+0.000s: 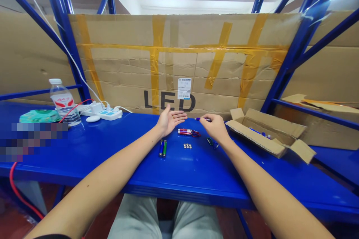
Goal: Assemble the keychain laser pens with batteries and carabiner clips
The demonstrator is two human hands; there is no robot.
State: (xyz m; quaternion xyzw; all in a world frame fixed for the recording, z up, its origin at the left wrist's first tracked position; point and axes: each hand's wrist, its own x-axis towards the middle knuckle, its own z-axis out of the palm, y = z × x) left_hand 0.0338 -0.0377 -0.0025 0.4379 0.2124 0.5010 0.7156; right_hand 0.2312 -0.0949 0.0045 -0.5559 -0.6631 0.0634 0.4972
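My left hand [168,120] is held above the table, palm turned inward and fingers stretched out, with nothing in it. In the fingers of my right hand [213,125] is a slim purple metal tube [198,118], which looks like a mini flashlight; its tip points left. Between my hands lie red mini flashlights [184,132] with dark cords. A blue tube [161,148] and a green tube [164,149] stand side by side near my left wrist. Several silver button cells [187,146] sit grouped in the middle. Small dark cord loops [212,143] lie by my right wrist.
An open cardboard box [269,130] with blue-purple tubes inside stands at the right. On the left are a water bottle [64,102], a white power strip [108,112] with cables and a green packet [39,115]. A large taped carton [126,71] walls off the back.
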